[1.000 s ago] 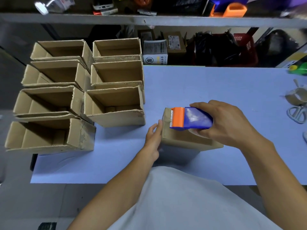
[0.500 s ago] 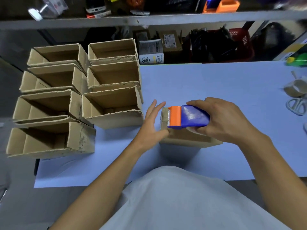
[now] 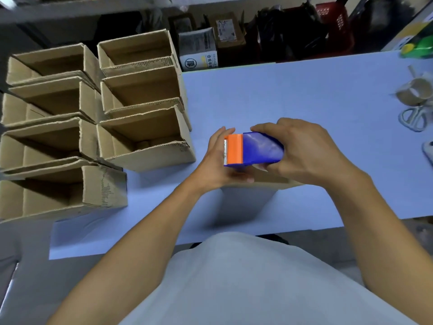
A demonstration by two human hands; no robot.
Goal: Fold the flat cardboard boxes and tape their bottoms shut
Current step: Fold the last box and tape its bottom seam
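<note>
The left hand (image 3: 216,160) has moved in from beside the box (image 3: 264,178) and now cups its left end, fingers curled round it, under the tape dispenser (image 3: 251,148) the right hand (image 3: 302,153) grips on top. Open table (image 3: 293,95) lies beyond and right — folded boxes (image 3: 98,123) crowd the left, scissors (image 3: 413,118) near the right edge.

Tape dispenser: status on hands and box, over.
Right hand grips the tape dispenser on top of the box. Left hand holds the box's left end, fingers by the cutter. Nothing blocking.
</note>
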